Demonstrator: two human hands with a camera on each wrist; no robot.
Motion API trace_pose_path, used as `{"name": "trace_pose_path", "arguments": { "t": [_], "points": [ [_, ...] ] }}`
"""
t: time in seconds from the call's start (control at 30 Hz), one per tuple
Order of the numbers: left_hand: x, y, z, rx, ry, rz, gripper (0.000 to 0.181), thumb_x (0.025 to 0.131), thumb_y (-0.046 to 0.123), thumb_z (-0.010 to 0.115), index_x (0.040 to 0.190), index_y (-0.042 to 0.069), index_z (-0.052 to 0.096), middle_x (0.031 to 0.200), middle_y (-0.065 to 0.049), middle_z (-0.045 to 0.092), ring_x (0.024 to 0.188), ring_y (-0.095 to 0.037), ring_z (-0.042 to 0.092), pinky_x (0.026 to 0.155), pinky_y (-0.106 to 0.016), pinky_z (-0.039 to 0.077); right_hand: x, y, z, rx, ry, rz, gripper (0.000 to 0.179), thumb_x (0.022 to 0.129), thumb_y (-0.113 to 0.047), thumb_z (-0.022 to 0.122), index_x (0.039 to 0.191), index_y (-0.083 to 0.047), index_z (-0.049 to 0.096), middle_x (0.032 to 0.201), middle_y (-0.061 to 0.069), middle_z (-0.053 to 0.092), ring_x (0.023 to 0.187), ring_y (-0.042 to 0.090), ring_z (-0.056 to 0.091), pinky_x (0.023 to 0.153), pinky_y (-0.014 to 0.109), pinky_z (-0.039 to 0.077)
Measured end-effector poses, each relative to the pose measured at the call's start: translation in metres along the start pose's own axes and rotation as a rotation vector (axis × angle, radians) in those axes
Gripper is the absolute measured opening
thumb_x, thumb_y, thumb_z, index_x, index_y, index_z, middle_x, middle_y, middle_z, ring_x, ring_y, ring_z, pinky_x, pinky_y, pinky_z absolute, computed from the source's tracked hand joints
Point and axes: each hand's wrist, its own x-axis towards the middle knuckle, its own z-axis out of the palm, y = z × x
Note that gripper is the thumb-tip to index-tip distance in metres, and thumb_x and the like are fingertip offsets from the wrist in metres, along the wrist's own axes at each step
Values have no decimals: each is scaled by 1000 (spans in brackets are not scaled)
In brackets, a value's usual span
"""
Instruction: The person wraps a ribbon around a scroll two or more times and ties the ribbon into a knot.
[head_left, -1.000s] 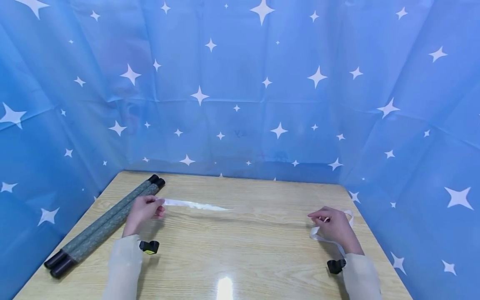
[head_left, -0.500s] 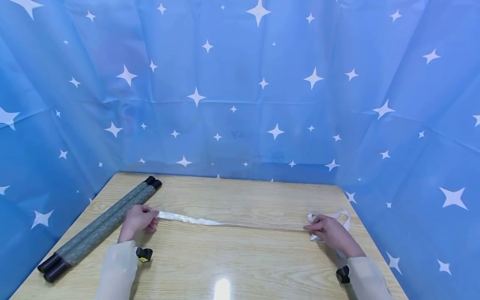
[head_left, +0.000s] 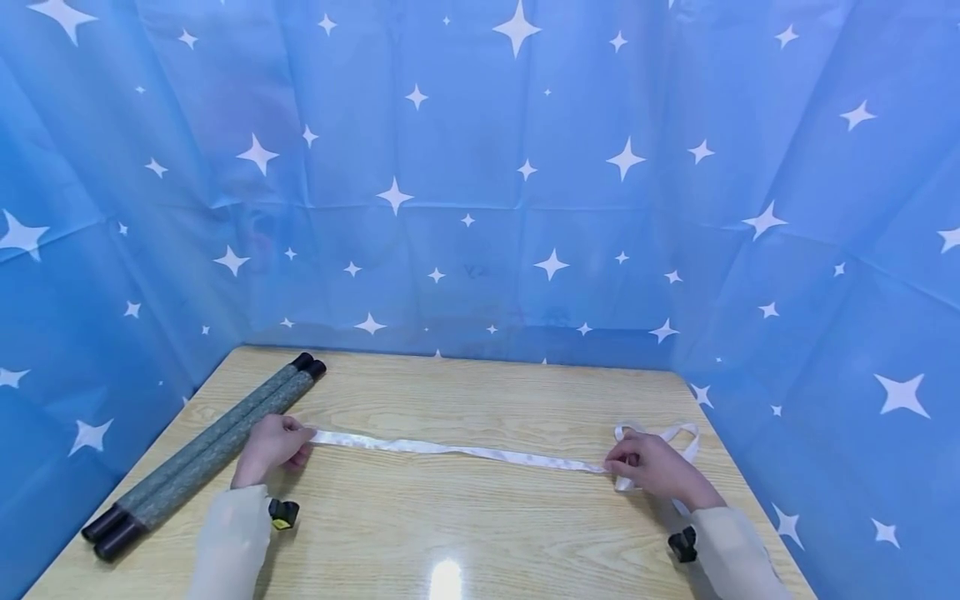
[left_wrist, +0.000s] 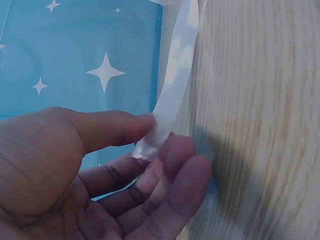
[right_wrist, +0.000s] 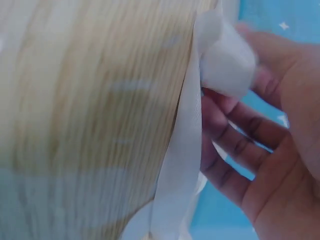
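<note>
1. Currently, the left hand (head_left: 272,444) pinches one ribbon (head_left: 457,451) end; the right hand (head_left: 651,467) pinches farther along.
2. Between them it lies stretched on the table (head_left: 480,533).
3. Best kept taut, flat, untwisted.

A light wooden table (head_left: 465,533) with a straight, pale grain fills the lower field; its glossy top carries a small bright reflection of overhead light near the front edge. A blue backdrop (head_left: 480,208) printed with white four-pointed stars of several sizes encloses the table on the far side and both flanks, hanging in creased panels with visible fold lines. The backdrop meets the tabletop along the far edge and runs down past its left and right edges.
</note>
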Motion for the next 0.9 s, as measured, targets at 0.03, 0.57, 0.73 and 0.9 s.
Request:
{"name": "trace_pose_path", "arguments": {
  "t": [0.03,0.57,0.73,0.9],
  "points": [
    [-1,0,-1,8,1,2,28,102,16,59,101,-11,63,75,-14,69,63,-19,68,59,-36,60,1,0,0,2,-9,12,12,99,-26,69,94,-20,78,82,-7,63,65,3,48,58,24,43],
    [-4,3,-59,359,179,170,46,100,30,63,124,-9,58,113,-33,62,90,-41,61,68,-47,51,2,-12,6,65,-62,113,10,92,-11,76,84,-14,71,76,-3,66,63,4,51,56,22,44],
    [8,-6,-72,478,145,212,69,96,30,69,140,-15,44,134,-48,40,117,-64,37,82,-68,44,4,-17,7,46,-69,130,12,93,-11,74,83,-14,70,75,-3,64,62,5,50,55,23,43],
    [18,-12,-79,534,49,186,94,90,32,76,152,-17,25,143,-53,23,125,-71,22,89,-77,40,4,-18,8,39,-67,153,12,93,-9,74,82,-14,70,75,-4,63,63,5,50,56,22,42]
  ]
}}
